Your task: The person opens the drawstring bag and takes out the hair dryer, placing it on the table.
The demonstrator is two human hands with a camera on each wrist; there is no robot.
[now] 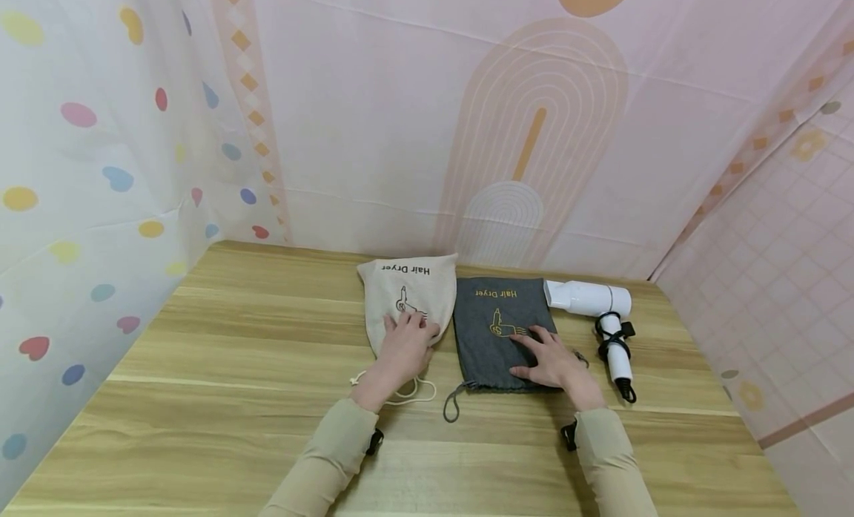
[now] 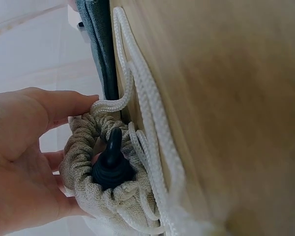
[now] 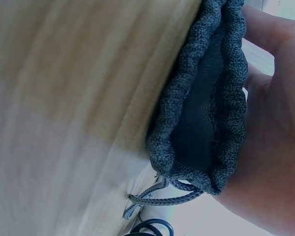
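Cream cloth makes up the left bag [image 1: 427, 285], which lies on the wooden table [image 1: 200, 398] with its gathered mouth towards the person. The left hand [image 1: 402, 344] grips this bag near the mouth, thumb at one side of the gathered rim and fingers at the other. Inside the opening, the left wrist view shows a black ribbed piece [image 2: 113, 169] with a small loop at its end; it looks like the end of a cable, though the rest is hidden in the bag. White string [image 1: 434, 391] trails from the mouth onto the table.

Just beside it, to the right, lies a dark grey bag [image 1: 477, 346], also with its mouth towards the person. The right hand [image 1: 552, 363] rests on it with fingers spread and relaxed, not closed round anything. The right wrist view shows the mouth gaping, and a grey string [image 1: 451, 408] loops out at its left corner.

Both bags carry the words "Hair Dryer" and a drawing of one, upside down to the wearer. Right of the grey bag, a white hair dryer [image 1: 590, 300] lies with its nozzle by the bag's far corner and black cord [image 1: 612, 346] wound round its handle.
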